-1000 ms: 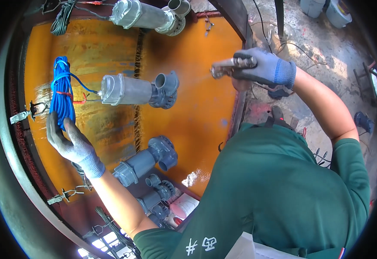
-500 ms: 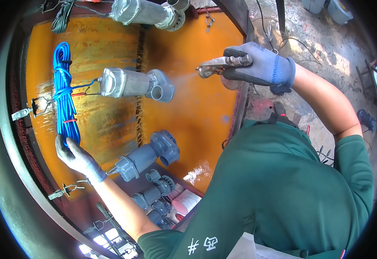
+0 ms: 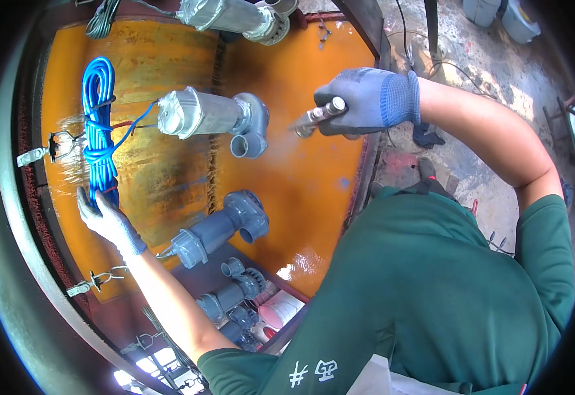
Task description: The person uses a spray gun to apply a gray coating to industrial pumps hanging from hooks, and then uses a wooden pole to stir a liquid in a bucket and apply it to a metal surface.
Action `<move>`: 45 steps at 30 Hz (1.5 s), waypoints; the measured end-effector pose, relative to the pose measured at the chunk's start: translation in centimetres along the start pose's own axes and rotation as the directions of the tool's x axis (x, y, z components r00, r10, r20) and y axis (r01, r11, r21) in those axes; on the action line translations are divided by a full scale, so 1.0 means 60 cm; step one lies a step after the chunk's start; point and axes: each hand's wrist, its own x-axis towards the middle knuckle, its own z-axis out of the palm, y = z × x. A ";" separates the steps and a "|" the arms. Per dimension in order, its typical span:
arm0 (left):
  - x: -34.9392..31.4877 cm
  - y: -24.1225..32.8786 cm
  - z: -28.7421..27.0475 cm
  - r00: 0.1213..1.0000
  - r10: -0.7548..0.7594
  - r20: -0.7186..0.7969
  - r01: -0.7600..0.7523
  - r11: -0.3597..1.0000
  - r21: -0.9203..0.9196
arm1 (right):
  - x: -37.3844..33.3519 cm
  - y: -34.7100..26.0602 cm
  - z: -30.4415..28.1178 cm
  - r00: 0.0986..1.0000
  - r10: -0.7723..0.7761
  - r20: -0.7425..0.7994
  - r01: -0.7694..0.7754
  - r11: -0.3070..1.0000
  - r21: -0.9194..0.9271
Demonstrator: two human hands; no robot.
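My gloved left hand [image 3: 108, 220] is closed round the lower end of a bundled blue cable [image 3: 101, 161]. The cable runs to a silver-grey pump [image 3: 199, 113] that hangs from a hook; its outlet end is coated grey. In my gloved right hand [image 3: 366, 102] is a metal spray gun [image 3: 314, 120], its nozzle toward the pump's outlet end. A faint mist shows between nozzle and pump. The fingers on the trigger are partly hidden behind the gun and glove.
A second pump [image 3: 225, 20] hangs at the top, and a grey-coated pump [image 3: 218, 230] hangs below. Behind them is an orange-stained panel [image 3: 287, 217]. A green-grey rail [image 3: 14, 230] curves along the left. Buckets [image 3: 520, 23] and a hose lie on the floor at right.
My right hand and the spray gun have moved left and slightly down, closer to the pump. My left hand has risen slightly with the cable, and the pump has tilted and turned.
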 end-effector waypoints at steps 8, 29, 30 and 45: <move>0.052 0.179 0.022 1.000 -0.011 0.003 0.011 0.887 -0.461 | 0.030 -0.027 0.012 0.987 0.085 0.138 -0.091 0.995 0.039; 0.108 0.123 0.040 0.943 -0.011 0.332 0.251 0.679 -0.689 | 0.283 -0.194 0.047 0.961 -0.247 0.123 0.258 0.962 -0.085; 0.105 0.122 0.040 0.939 0.004 0.344 0.241 0.707 -0.665 | 0.290 -0.208 0.050 0.959 -0.248 0.136 0.262 0.961 -0.090; 0.113 0.143 0.043 0.940 -0.058 0.336 0.291 0.650 -0.702 | 0.313 -0.229 0.103 0.927 -0.326 0.184 0.374 0.780 -0.502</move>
